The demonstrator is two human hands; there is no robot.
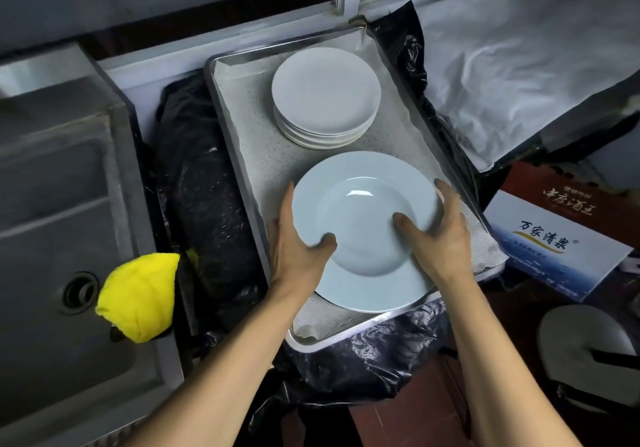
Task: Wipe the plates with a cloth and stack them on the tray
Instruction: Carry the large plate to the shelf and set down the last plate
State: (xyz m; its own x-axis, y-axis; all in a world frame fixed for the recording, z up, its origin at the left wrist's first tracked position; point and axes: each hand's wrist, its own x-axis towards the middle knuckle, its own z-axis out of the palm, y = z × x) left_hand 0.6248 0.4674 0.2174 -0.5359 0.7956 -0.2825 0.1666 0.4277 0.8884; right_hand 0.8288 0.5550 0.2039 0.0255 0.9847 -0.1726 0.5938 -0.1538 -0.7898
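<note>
Yellow cloth: I see a bunched yellow cloth (138,294) on the sink's edge, left of my left grip and a little nearer to me. Neither grip touches it.
Left grip: my left grip (298,238) is clamped on the left rim of the large plate. The thumb curls over onto the plate's face and the fingers run along its edge.
Right grip: my right grip (440,235) is clamped on the plate's right rim. The thumb presses on the face and one fingertip shows at the far-right edge.
Large plate: a pale, wide-rimmed large plate (360,204) sits between the two grips, face up and roughly level, over the near end of the tray. I cannot tell whether it rests there or hangs just above.
Tray: a metal tray (367,320) lies under both grips and runs away from them. It is lined with a white mesh mat (263,128).
Stack of small plates: a stack of small plates (325,90), white, stands beyond both grips at the tray's far end, apart from the large plate.
Black plastic: crumpled black plastic (204,204) lies just left of my left grip, beside and beneath the tray.
Sink: a grey sink (52,204) is well left of my left grip, its drain (79,292) near the cloth.
Box: a white and blue box (561,245) sits right of my right grip, off the tray.
White sheet: a rumpled white sheet (519,65) lies far beyond my right grip.
</note>
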